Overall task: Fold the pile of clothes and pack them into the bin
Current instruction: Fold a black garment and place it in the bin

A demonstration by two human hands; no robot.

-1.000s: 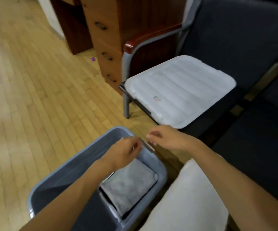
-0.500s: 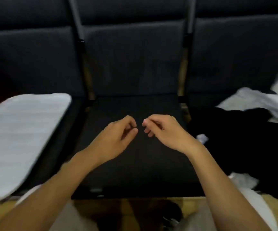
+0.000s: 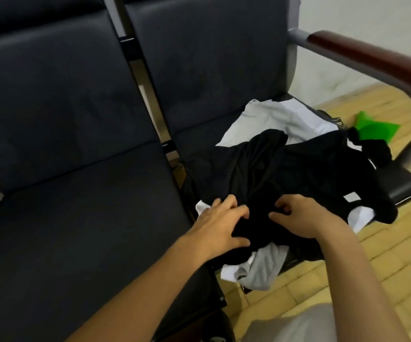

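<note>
A pile of clothes lies on the right-hand seat of a row of dark chairs. On top is a crumpled black garment [image 3: 285, 174]; white and pale grey garments [image 3: 271, 117] show behind and under it, with another pale piece [image 3: 261, 267] hanging over the seat's front edge. My left hand [image 3: 220, 225] grips the near edge of the black garment, its fingers dug into the cloth. My right hand [image 3: 300, 215] is beside it, fingers curled into the same garment. The bin is out of view.
The neighbouring dark seat [image 3: 76, 218] is to the left of the pile. A wooden armrest on a metal frame [image 3: 372, 58] curves round the right side. A green object [image 3: 369, 129] lies on the wooden floor [image 3: 347, 255] beyond the seat.
The view has swung right from the bin, past the middle seat, to the clothes pile. Both hands, which held nothing, now take hold of the black garment.
</note>
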